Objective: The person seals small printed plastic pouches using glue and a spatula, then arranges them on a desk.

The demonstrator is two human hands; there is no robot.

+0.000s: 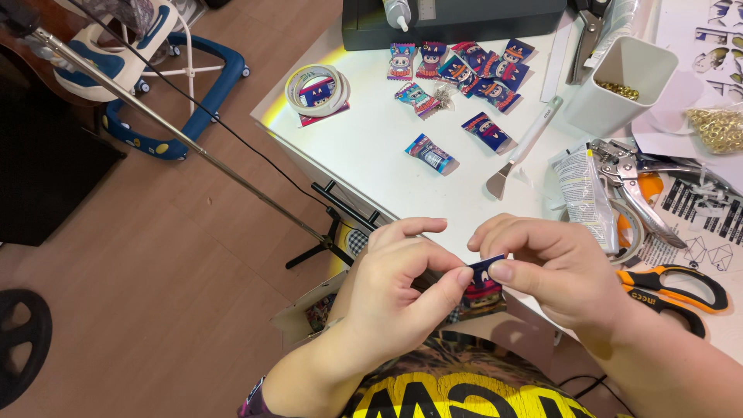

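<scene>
Both hands pinch wrapper; scissors nr.

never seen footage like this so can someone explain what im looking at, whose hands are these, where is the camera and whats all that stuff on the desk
There is no machine here. One camera sits on a person's head and looks down, so the two bare hands are that person's own.

The left hand and right hand together pinch a small dark blue wrapped candy above the near edge of a white table.

On the table lie more wrapped candies, a roll of tape, a white-handled spatula, a white cup with small gold pieces inside, metal pliers and orange-handled scissors. The wooden floor is at the left.
</scene>
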